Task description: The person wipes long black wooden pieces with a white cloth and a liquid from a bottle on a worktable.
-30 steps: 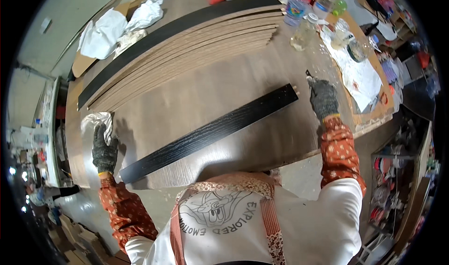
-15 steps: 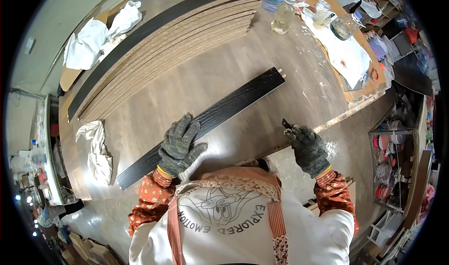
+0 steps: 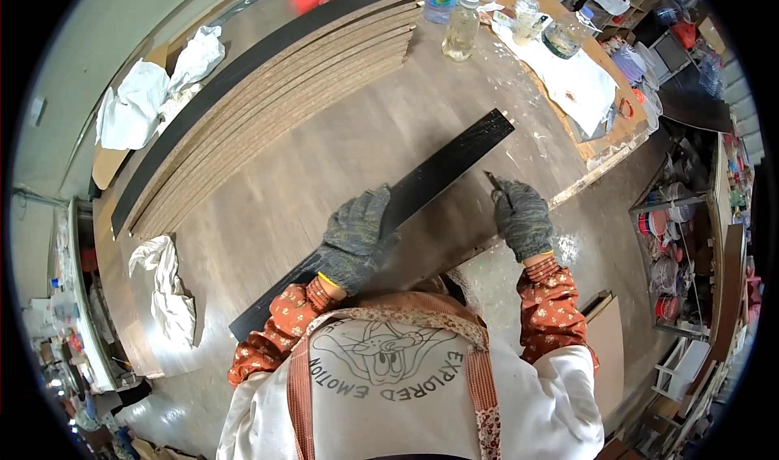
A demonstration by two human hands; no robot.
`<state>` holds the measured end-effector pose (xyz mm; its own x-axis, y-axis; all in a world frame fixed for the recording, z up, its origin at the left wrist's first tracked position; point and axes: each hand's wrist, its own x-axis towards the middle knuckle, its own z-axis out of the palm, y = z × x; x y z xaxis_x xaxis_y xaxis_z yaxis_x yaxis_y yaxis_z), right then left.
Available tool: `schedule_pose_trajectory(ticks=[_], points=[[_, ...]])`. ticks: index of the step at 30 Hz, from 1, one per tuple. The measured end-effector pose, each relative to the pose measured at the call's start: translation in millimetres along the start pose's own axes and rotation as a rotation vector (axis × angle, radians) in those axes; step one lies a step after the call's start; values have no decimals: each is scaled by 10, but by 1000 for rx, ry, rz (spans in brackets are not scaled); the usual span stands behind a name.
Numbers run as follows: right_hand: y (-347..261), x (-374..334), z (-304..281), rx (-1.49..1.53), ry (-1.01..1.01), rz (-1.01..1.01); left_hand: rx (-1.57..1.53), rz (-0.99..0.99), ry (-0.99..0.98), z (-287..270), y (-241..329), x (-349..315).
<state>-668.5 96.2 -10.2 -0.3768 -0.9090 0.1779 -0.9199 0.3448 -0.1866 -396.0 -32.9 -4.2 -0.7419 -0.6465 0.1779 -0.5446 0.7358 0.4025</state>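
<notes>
Wood-grained black board (image 3: 451, 161), matt cloth rag (image 3: 172, 302)

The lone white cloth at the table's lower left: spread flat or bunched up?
Bunched up: the white cloth lies in a narrow, wrinkled strip on the table, with folds along its length.

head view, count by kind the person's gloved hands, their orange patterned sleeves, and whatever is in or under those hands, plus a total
Gloved hands: 2, the left hand and the right hand
Orange patterned sleeves: 2, the left sleeve and the right sleeve
Black board under the left hand: 1
Small dark tool in the right hand: 1
Total: 6
</notes>
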Motion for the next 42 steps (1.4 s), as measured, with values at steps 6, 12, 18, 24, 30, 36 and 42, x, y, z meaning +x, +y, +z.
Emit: schedule_pose_trajectory(ticks=[6,12,18,24,30,36,42], points=[[-570,377,11,-171,149,-50,-67,71,-1,88,-14,80],[-286,709,228,-406,106,22,-80,56,-8,165,-3,89],[-210,933,254,-521,9,-13,-34,-29,-27,103,15,26],[249,1156,110,-463,-19,85,-91,0,32,221,-7,-3],[-121,765,390,-452,-21,-120,-152,10,9,268,-29,46],[332,1246,261,-353,0,-16,-45,31,115,256,-69,39],[102,979,350,-450,47,-114,-47,39,110,298,-51,7]])
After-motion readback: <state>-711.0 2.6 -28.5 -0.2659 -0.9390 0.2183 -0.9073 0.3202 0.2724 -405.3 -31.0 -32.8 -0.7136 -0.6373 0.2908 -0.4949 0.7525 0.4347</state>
